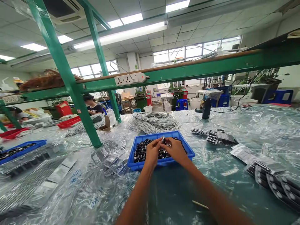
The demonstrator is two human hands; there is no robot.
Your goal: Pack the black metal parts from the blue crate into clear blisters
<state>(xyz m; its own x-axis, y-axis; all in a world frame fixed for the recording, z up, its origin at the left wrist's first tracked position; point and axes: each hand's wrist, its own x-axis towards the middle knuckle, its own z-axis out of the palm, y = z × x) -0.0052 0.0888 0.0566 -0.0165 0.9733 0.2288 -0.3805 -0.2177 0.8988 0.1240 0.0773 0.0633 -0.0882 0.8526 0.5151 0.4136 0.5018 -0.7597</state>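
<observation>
Both of my hands are over a blue plastic tray filled with small black and silver parts. My left hand has its thumb and fingers pinched at a small black and shiny part. From the other side my right hand pinches the same part, so the fingertips of both hands nearly meet. The part's exact kind is too small to make out, and the fingers cover some of it. Behind the tray lies a big coil of grey cable.
Packed black parts in clear bags lie on the right, near a dark upright device. Plastic sheeting and another blue tray spread leftward. A green post and a shelf beam with a power strip frame the bench. A person sits beyond.
</observation>
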